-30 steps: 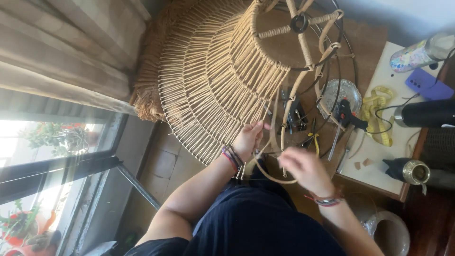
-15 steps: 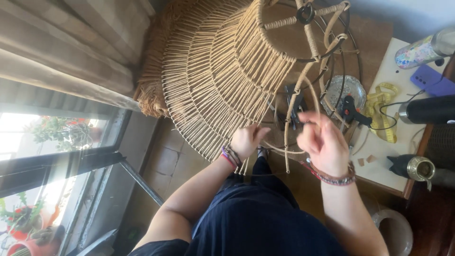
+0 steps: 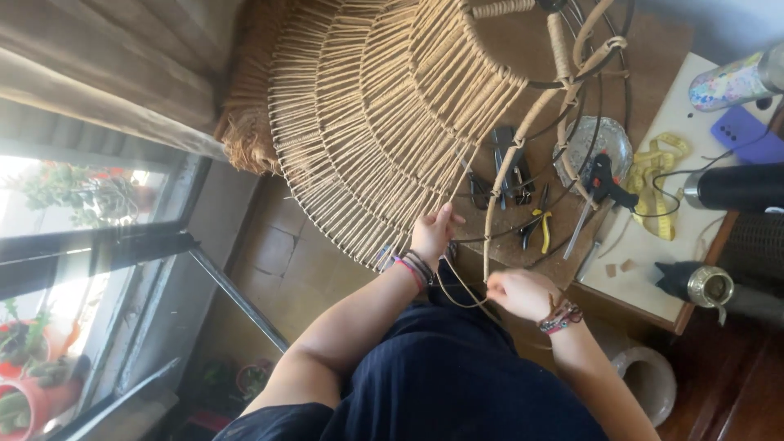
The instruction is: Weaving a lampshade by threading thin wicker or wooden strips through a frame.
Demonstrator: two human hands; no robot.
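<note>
We note the left hand (image 3: 430, 233) pressed flat against the large woven tan cord lampshade frame (image 3: 384, 122), steadying it; the right hand (image 3: 518, 292) is closed, pinching a loose tan cord (image 3: 457, 290) taut.

A pale-topped counter (image 3: 682, 122) with a wooden edge is seen at the right. On it are laid a yellow measuring tape (image 3: 653, 175), a black glue gun (image 3: 606, 181) resting on a round glass dish (image 3: 581, 143), a purple flat case (image 3: 747, 135) near the far edge, a patterned bottle (image 3: 735, 82) at the far corner, and a dark flask (image 3: 739, 188). Two small wooden blocks (image 3: 619, 267) lie near the front edge. Beside the counter, a brown surface (image 3: 506, 245) carries yellow-handled pliers (image 3: 539, 224) and dark tools (image 3: 506, 163).
</note>
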